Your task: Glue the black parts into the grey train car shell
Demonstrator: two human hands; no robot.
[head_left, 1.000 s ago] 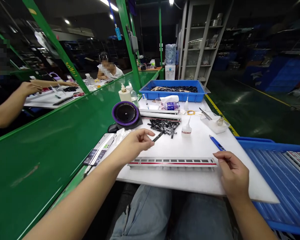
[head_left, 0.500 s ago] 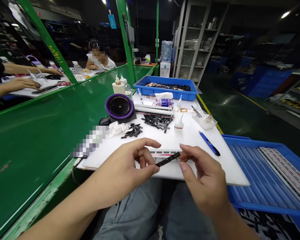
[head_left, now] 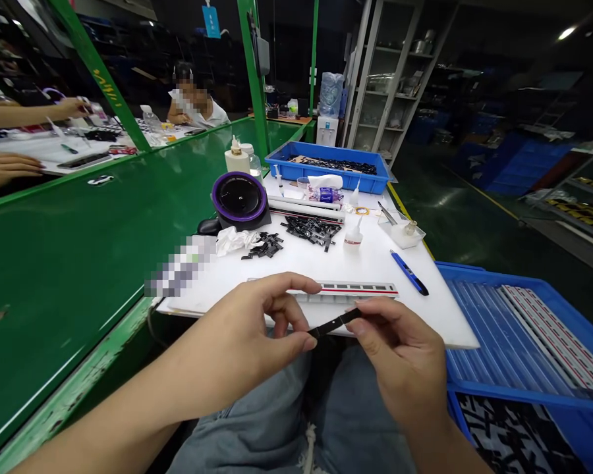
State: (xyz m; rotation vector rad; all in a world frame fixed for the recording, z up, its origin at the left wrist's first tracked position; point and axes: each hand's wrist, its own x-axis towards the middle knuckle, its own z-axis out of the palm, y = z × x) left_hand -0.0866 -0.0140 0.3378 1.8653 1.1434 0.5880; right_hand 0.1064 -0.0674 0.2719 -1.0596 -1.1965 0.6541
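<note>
Just ahead of the lap (head_left: 247, 421) runs a white table (head_left: 375, 260). Low on the table's right, a blue tray (head_left: 528, 395) bears striped shells (head_left: 556, 336), probably to keep them close without crowding it. At the table's far end sits a blue bin (head_left: 326, 180), seemingly parked out of the way. One shell (head_left: 360, 288) lies lengthwise near the table's front edge, partly behind the left hand (head_left: 257, 329). That hand, forefinger lifted, pinches a black strip (head_left: 333, 323) low against its thumb; the right hand (head_left: 400, 345) nips the other end, thumb to forefinger. The strip slants by the table's front edge, held by its tips, I'd say, so its middle stays bare.
</note>
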